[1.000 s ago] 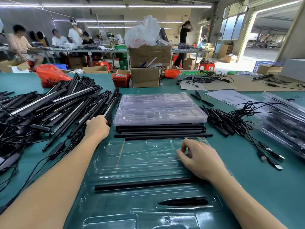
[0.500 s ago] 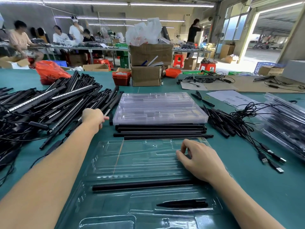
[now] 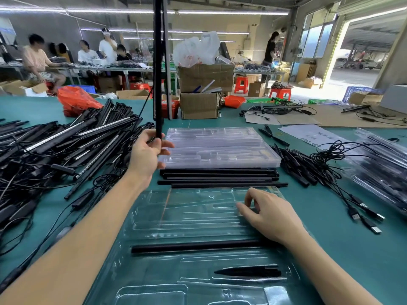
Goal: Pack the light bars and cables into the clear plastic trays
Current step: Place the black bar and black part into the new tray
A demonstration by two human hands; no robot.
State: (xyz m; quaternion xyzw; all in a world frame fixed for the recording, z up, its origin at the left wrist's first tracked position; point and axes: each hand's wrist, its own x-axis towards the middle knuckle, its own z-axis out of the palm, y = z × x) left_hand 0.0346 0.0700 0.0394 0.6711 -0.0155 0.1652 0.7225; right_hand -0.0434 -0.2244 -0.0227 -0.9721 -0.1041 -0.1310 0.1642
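Note:
A clear plastic tray [image 3: 191, 219] lies open on the green table in front of me. One black bar [image 3: 193, 247] sits in a long slot of it, and a short black pointed piece [image 3: 248, 271] lies in a slot nearer to me. My left hand [image 3: 146, 155] grips a black light bar [image 3: 159, 62] and holds it upright, its cable trailing down to the left. My right hand [image 3: 271, 214] rests on the tray's right side with its fingers bent. A big heap of light bars and cables [image 3: 61, 150] lies to the left.
A stack of clear trays [image 3: 220, 148] stands behind a row of black bars [image 3: 220, 177]. Short black pieces and USB cables [image 3: 330, 172] spread out on the right, beside packed trays [image 3: 383, 168]. Cardboard boxes [image 3: 204, 91] stand at the table's far edge. People work at benches behind.
My left hand has taken a light bar out of the heap and raised it upright. The right hand has stayed on the tray.

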